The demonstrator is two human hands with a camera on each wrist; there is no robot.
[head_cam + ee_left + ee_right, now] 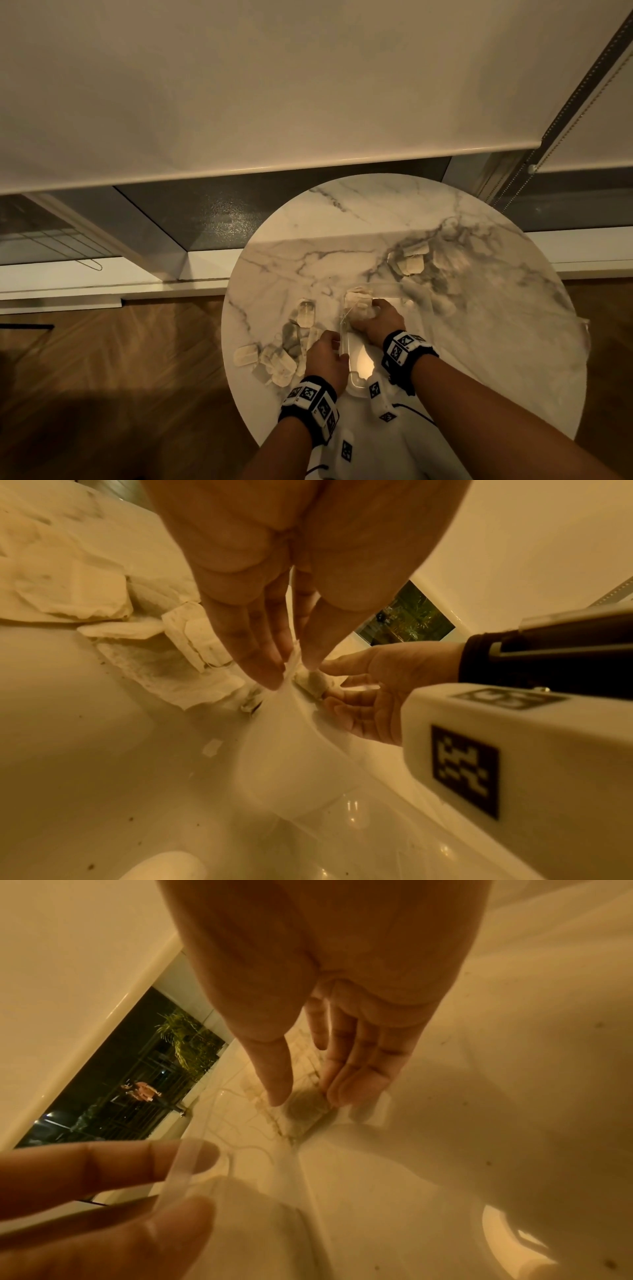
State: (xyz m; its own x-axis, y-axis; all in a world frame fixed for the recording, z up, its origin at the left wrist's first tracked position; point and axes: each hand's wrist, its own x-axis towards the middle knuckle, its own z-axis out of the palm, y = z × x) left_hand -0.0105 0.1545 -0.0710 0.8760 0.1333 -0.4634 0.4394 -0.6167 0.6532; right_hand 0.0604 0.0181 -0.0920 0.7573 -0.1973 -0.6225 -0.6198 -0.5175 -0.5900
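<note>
A clear plastic container (385, 290) lies on the round marble table (486, 349) in front of me. My left hand (326, 356) pinches its left rim (291, 666) between thumb and fingers (192, 1156). My right hand (376, 317) reaches into the container, and its thumb and fingers pinch a tea bag (304, 1108) at the far end. More tea bags (358, 299) are bunched there just beyond the fingers. In the left wrist view the right hand (369, 685) holds that tea bag (313, 684) low against the container floor.
Loose tea bags lie in a pile (274, 365) left of the container, one more (306, 313) lies beyond it, and another group (411, 263) sits at the back right. A lowered roller blind (274, 102) and a window sill stand behind the table. Wooden floor (120, 377) lies to the left.
</note>
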